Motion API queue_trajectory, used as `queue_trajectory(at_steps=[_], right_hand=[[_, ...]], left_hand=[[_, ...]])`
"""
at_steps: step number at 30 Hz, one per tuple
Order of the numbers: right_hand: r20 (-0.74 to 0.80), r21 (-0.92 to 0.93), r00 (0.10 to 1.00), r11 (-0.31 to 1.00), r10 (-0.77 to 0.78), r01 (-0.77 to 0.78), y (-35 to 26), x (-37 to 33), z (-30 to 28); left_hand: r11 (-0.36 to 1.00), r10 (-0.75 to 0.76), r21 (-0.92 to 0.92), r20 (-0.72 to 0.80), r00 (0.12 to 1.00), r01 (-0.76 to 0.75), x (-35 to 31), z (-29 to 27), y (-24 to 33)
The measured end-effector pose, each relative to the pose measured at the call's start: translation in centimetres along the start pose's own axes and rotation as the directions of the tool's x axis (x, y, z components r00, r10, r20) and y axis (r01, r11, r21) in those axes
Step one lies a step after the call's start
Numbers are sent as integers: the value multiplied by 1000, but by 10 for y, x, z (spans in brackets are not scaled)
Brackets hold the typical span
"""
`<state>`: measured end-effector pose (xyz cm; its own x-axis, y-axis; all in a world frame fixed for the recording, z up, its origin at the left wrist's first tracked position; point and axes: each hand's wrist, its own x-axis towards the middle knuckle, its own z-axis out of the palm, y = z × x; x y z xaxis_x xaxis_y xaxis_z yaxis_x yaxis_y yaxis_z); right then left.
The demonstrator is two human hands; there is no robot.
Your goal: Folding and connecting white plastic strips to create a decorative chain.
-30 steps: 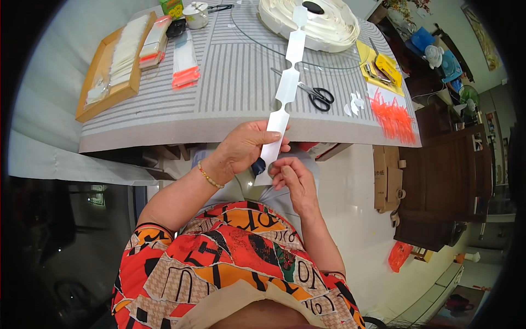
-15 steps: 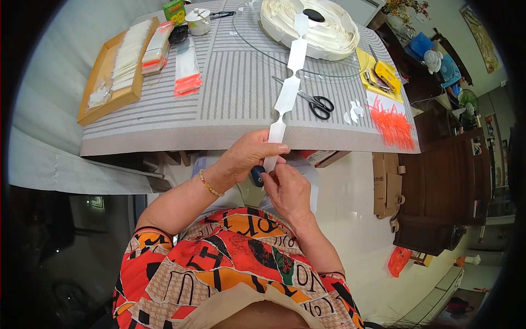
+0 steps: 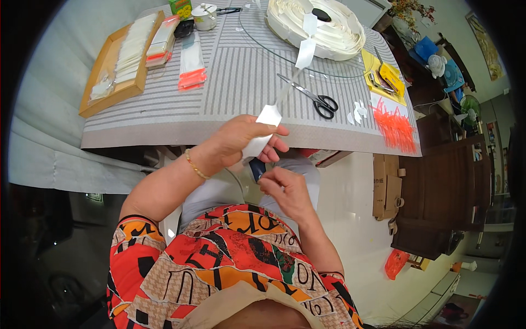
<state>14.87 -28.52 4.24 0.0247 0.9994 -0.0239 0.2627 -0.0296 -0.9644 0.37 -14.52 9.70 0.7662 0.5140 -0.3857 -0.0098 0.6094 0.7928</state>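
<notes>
A long white strip of notched tags (image 3: 306, 53) runs down from a big roll (image 3: 279, 34) at the back of the table. Over the table's front edge, my left hand (image 3: 230, 140) grips the strip's lower end between thumb and fingers; its other fingertips point right. Just below and to the right is my right hand (image 3: 290, 192), fingers curled in a pinch; anything inside them is hidden. A dark blue object (image 3: 257, 170), of a kind I cannot make out, shows between the two hands above my lap. Black-handled scissors (image 3: 324, 105) lie on the table beyond them.
A wooden tray (image 3: 134, 85) holds rows of white pieces at the left. Beside it lie clear bags with orange ends (image 3: 193, 78). At the right are a yellow packet (image 3: 390, 77), orange-red strings (image 3: 395, 129) and white scraps (image 3: 359, 111). A lidded cup (image 3: 205, 18) stands at the back.
My left hand has moved left and slightly up, bending and twisting the strip with it. My right hand has dropped a little and come away from the strip's end.
</notes>
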Motion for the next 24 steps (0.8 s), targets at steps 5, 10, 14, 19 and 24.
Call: queue_trajectory(at_steps=[5,10,14,19,24], right_hand=[[152,670,963,693,223,-266,-2,35,-12],[127,949,989,281,78,-144,-13,115,7],[51,953,996,295,74,-70,-21,141,27],[13,871,983,480,184,-101,-24,140,43],[57,810,976,562,212,-169,-14,143,51]], left_hand=[[992,18,-128,60,998,-10,-54,-7,19],[982,-25,-183,92,995,42,-110,-10,10],[973,-107,-199,44,993,114,-145,-28,-10],[965,-208,-169,-40,977,199,-164,-63,-59],[967,-237,-124,-126,963,221,-165,-83,-86]])
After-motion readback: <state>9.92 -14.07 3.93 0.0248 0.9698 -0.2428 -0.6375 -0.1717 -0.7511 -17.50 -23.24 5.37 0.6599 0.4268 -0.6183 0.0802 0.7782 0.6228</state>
